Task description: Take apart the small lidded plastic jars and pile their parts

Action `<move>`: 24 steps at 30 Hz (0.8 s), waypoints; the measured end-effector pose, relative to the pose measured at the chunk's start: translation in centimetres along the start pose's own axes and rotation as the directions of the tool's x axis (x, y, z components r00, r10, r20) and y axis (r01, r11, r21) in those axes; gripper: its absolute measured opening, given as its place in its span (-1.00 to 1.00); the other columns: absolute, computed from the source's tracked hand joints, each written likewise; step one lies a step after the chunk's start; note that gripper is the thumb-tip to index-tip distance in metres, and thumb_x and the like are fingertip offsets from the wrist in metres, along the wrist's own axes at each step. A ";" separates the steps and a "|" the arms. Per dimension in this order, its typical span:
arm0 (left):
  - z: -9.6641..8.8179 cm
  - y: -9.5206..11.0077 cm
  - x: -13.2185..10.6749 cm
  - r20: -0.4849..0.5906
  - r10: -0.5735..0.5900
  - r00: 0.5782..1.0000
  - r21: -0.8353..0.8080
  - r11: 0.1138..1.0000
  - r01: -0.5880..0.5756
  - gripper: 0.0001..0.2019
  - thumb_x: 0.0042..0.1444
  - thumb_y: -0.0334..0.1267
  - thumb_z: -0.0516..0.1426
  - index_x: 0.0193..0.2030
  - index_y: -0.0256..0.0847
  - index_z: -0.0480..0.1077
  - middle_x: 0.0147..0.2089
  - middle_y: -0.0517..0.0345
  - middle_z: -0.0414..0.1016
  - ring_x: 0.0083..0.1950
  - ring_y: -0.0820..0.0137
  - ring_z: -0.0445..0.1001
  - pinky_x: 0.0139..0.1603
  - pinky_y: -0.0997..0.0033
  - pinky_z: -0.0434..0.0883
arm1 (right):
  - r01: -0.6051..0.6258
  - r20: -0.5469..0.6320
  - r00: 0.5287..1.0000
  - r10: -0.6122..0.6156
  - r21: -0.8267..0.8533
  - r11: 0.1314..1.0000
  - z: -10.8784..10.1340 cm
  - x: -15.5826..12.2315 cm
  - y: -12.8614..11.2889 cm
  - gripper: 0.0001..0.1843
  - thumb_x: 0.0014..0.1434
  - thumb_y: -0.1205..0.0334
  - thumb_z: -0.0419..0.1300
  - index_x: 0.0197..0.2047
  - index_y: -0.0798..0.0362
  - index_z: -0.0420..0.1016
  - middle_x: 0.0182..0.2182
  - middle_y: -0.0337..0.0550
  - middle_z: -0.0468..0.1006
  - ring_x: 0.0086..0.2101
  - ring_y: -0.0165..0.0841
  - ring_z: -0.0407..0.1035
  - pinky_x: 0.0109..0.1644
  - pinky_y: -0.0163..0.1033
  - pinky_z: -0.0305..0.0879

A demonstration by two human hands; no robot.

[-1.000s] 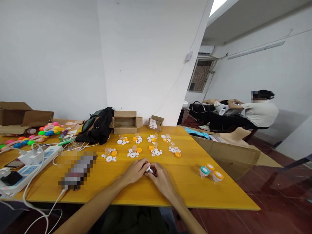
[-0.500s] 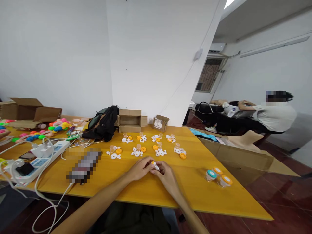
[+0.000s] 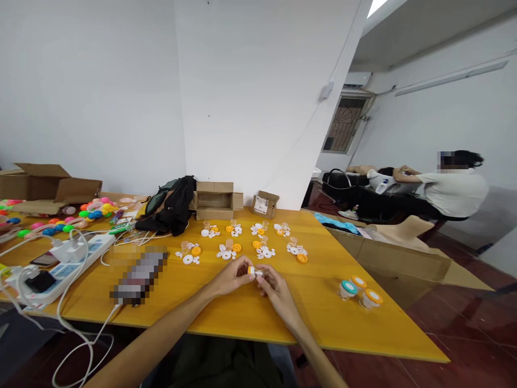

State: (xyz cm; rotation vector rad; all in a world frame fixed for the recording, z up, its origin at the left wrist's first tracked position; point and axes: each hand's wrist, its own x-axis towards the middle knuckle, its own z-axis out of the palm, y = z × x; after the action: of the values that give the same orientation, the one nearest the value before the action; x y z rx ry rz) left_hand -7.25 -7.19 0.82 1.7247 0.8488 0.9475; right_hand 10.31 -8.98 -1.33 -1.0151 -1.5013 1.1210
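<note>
My left hand [image 3: 238,275] is closed around the orange-lidded end of a small clear jar [image 3: 257,273], held just above the table. At its other end, the fingers of my right hand [image 3: 274,288] close on the clear body, where white bits show. Whether the lid is fully seated I cannot tell. Beyond my hands, several sets of parts lie in two rows: clear cups [image 3: 184,247], orange rings or lids [image 3: 196,251], white discs [image 3: 188,260] and small white pieces with holes. To the right stand three closed jars, one with a teal lid [image 3: 349,287] and two with orange lids [image 3: 374,296].
On the left are a power strip [image 3: 67,275] with white cables, a blurred phone [image 3: 139,277] and colourful balls [image 3: 95,211]. A black bag [image 3: 173,205] and open cardboard boxes [image 3: 215,202] stand at the back. A seated person [image 3: 456,188] is off to the right.
The jar between my hands has turned to lie more level, its orange end toward my left hand. My right fingers have shifted slightly on it. The parts on the table are unmoved.
</note>
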 end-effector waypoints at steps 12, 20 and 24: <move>0.2 -0.4 -0.1 0.014 -0.023 1.000 0.027 0.999 0.023 -0.65 0.00 -0.03 0.29 -0.29 -0.20 0.29 -0.41 0.30 0.29 -0.41 0.51 0.21 -0.36 0.49 0.21 | 0.026 0.003 1.000 -0.026 -0.014 1.000 0.3 0.2 0.3 -0.52 0.01 -0.26 0.24 -0.29 0.01 0.48 -0.38 -0.12 0.59 -0.38 -0.24 0.47 -0.28 -0.16 0.43; 0.2 -0.8 -0.1 -0.017 -0.011 1.000 0.102 0.995 0.013 -0.74 0.04 -0.13 0.26 -0.28 -0.20 0.29 -0.41 0.29 0.31 -0.39 0.48 0.25 -0.35 0.47 0.25 | 0.035 -0.100 0.994 -0.047 -0.119 0.992 0.5 0.5 0.5 -0.45 0.09 -0.35 0.11 -0.34 0.02 0.43 -0.47 -0.12 0.57 -0.44 -0.24 0.45 -0.33 -0.17 0.37; 0.0 -0.9 0.1 -0.074 -0.001 0.997 0.124 0.992 0.010 -0.78 0.03 -0.20 0.23 -0.28 -0.19 0.27 -0.40 0.29 0.32 -0.38 0.46 0.28 -0.32 0.44 0.28 | 0.089 -0.069 0.991 -0.113 -0.281 0.955 0.7 1.6 0.4 -0.43 0.17 -0.35 -0.02 -0.43 0.00 0.40 -0.53 -0.17 0.52 -0.51 -0.28 0.37 -0.37 -0.20 0.29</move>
State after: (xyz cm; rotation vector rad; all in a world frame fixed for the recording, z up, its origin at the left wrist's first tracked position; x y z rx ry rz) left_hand -7.29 -6.83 -0.01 1.8017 0.9779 0.9774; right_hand 9.32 -7.44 -1.43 -1.1460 -1.6532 0.7985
